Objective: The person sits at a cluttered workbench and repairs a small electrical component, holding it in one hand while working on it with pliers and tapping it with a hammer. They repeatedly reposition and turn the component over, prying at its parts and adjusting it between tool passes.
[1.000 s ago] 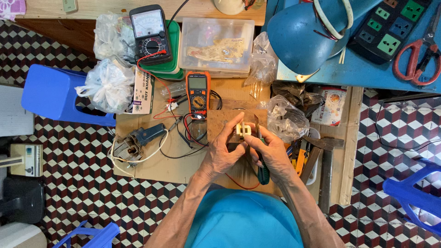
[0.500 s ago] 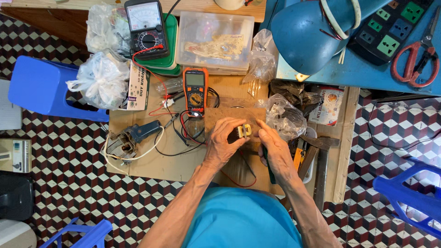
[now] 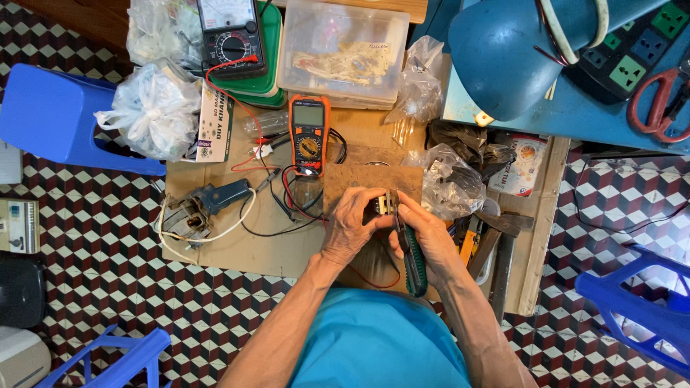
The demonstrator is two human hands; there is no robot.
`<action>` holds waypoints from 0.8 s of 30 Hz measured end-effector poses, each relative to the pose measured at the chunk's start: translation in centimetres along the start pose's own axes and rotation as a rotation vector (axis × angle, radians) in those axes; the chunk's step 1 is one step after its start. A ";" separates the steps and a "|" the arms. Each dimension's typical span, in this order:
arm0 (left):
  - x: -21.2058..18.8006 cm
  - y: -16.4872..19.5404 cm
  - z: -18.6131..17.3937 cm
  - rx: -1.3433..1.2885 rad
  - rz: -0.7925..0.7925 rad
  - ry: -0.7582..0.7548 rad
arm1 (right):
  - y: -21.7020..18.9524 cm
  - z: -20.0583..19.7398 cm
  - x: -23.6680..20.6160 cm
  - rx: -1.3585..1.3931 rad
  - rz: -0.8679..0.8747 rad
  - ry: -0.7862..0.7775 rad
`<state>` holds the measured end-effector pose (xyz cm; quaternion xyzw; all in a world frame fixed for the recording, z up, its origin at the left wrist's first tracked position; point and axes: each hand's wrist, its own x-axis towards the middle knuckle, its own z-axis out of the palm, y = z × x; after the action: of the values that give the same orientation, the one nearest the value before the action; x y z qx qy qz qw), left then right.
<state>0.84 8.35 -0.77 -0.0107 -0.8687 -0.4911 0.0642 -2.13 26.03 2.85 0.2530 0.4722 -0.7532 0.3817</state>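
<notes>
A small metal-and-cream part [image 3: 386, 204] sits pinched between the fingertips of both hands, held just above a brown board [image 3: 374, 179] on the low wooden tabletop [image 3: 273, 244]. The left hand [image 3: 351, 228] is curled closed around the part's left side. The right hand [image 3: 424, 233] is closed too, gripping green-handled pliers [image 3: 411, 255] whose nose meets the part from the right; how far the nose itself is spread cannot be told from here.

The likeliest slip, to my eye, is the pliers skidding off so small a piece — the left fingertips lie right beside the nose and could be nipped, or the part could drop and be lost among the clutter. A hard twist might also bend or crack it.

Just beyond the board lies an orange digital multimeter [image 3: 308, 136], its red and black leads [image 3: 291, 205] looping near the left wrist; a sweep of the forearm could drag them and pull the meter along. Further out are an analogue meter [image 3: 230, 36] on a green case, a clear plastic box [image 3: 345, 50], knotted plastic bags [image 3: 154, 115], a blue lamp shade [image 3: 503, 57] and red-handled scissors [image 3: 658, 100].
</notes>
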 end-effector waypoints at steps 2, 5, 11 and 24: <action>0.0 0.1 -0.1 0.008 0.009 -0.014 | -0.1 0.0 0.1 0.011 0.007 -0.014; 0.2 0.2 -0.2 0.025 0.027 -0.034 | -0.4 -0.1 0.2 0.039 0.008 -0.055; 0.3 0.7 -0.3 -0.001 0.017 -0.050 | -0.6 -0.6 -0.1 0.061 -0.003 -0.105; 0.3 0.7 0.0 -0.002 0.015 -0.044 | -0.4 -0.9 0.2 0.188 0.039 -0.152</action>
<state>0.62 8.69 -0.15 -0.0278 -0.8694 -0.4910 0.0487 -2.55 26.89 2.50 0.2391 0.3644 -0.8035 0.4055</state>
